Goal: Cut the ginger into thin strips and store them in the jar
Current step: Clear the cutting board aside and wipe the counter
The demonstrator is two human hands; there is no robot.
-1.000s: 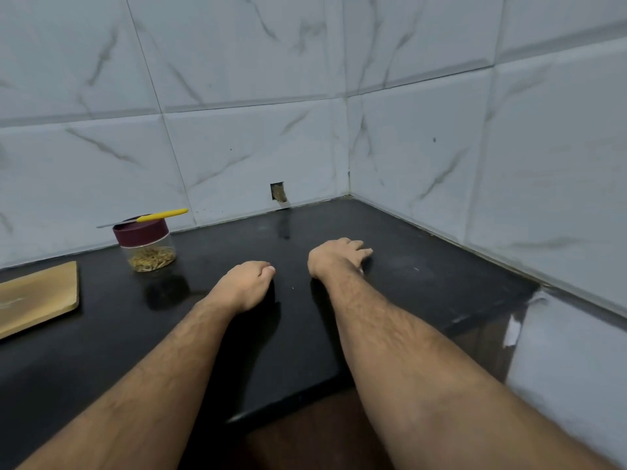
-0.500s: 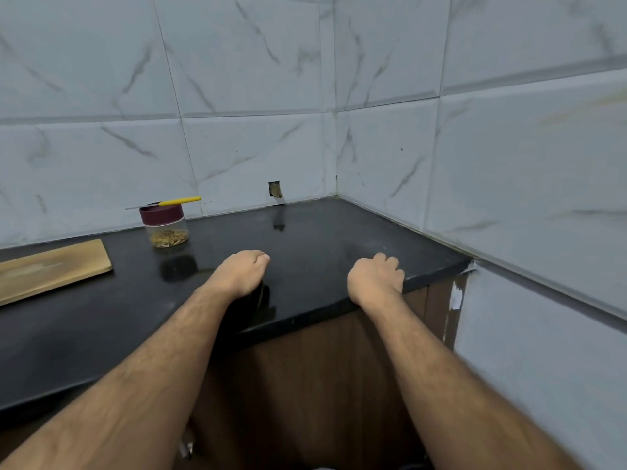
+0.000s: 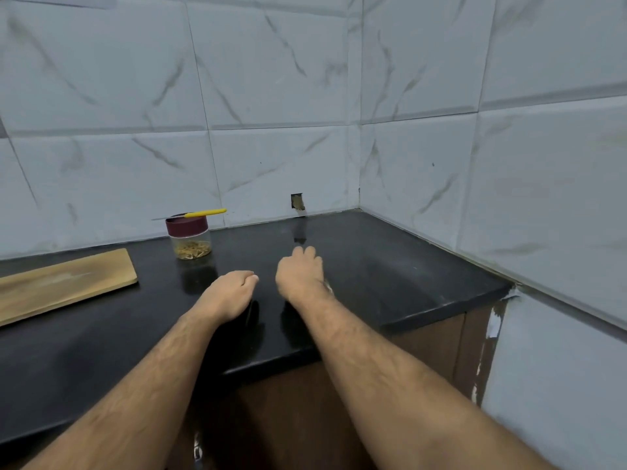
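A clear jar point(image 3: 191, 245) with a maroon lid point(image 3: 186, 225) stands on the black counter point(image 3: 390, 276) near the back wall, with ginger strips in its bottom. A knife with a yellow handle point(image 3: 205, 213) lies across the lid. A wooden cutting board point(image 3: 64, 283) lies at the left. My left hand point(image 3: 230, 293) rests on the counter with loosely curled fingers and holds nothing. Close beside it my right hand point(image 3: 300, 274) is over the counter, fingers loosely curled, and holds nothing. Both hands are right of the jar and nearer to me.
White marbled tile walls meet in a corner at the back right. A small hole point(image 3: 297, 201) is in the back wall tile. The counter ends at the right by a tiled wall point(image 3: 549, 361), with a brown wooden cabinet front point(image 3: 339, 401) below.
My right hand moved from the counter's front edge back toward the left hand. The view shifted, so the jar and board sit more toward the middle.
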